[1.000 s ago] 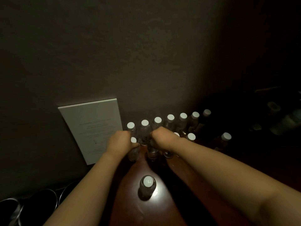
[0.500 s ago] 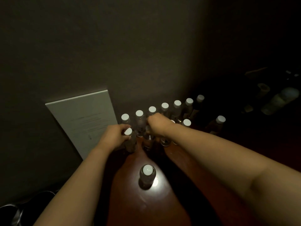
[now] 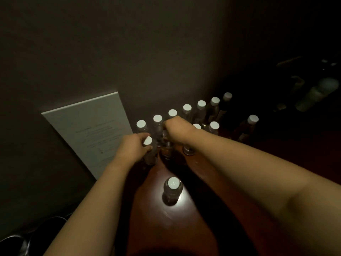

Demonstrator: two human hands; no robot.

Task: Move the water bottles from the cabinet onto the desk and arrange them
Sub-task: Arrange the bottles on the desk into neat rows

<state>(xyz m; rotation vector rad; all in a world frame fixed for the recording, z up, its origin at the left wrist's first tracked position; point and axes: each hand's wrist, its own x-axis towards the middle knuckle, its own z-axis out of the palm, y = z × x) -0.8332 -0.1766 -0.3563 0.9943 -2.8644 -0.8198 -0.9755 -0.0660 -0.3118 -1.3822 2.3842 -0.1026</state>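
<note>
Single head cam, wide-angle, pitched forward and down over the desk (image 3: 184,228). Both forearms enter from the bottom edge and converge near frame centre, close to the lens. Wall (image 3: 129,52) fills the upper half; right side falls into dark. No second view, no overlap.

Both bare forearms reach forward — left hand (image 3: 133,147) curled in a grip, right hand (image 3: 175,129) fisted, knuckles up.

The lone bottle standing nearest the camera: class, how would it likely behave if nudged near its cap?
The lone bottle looks tall and narrow, so it would probably tip. Being round, it would likely roll afterwards. The glossy desk suggests a low push would slide it.
</note>
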